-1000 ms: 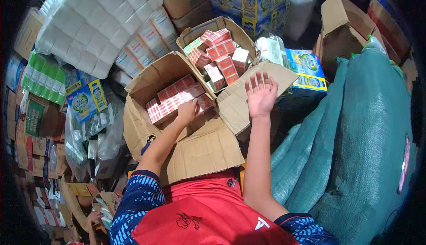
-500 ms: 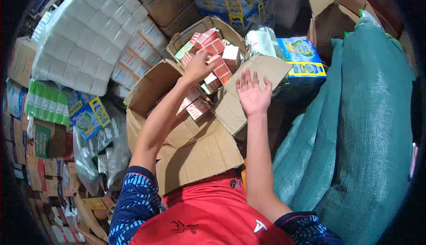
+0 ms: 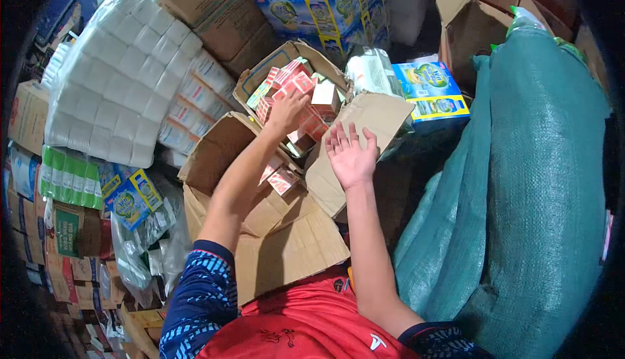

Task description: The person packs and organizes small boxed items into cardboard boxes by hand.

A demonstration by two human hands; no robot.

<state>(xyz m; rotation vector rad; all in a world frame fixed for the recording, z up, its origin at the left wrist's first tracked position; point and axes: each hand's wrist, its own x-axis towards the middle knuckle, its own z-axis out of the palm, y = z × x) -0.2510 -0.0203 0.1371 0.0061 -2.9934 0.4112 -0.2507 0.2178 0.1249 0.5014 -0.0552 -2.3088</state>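
My left hand (image 3: 288, 110) reaches into the far cardboard box (image 3: 250, 76), its fingers spread on top of small red-and-white cartons (image 3: 294, 84). Whether the fingertips grip one of them is hard to see. My right hand (image 3: 352, 157) is turned palm up, empty with fingers apart, in front of a raised cardboard flap (image 3: 384, 111). Closer to me is a second open cardboard box (image 3: 211, 147), with a few of the small cartons (image 3: 283, 180) inside. A white-topped small carton (image 3: 325, 93) sits to the right of my left fingers.
Tall green woven sacks (image 3: 547, 164) stand on the right. Plastic-wrapped white packs (image 3: 117, 72) are stacked on the left. Blue-and-yellow packages (image 3: 430, 82) lie beyond the flap, with larger ones (image 3: 312, 7) behind. A clear plastic bag (image 3: 137, 248) hangs at left.
The view has shifted slightly. My left hand's fingers have opened out more over the red cartons. My right hand stays palm up near the flap.
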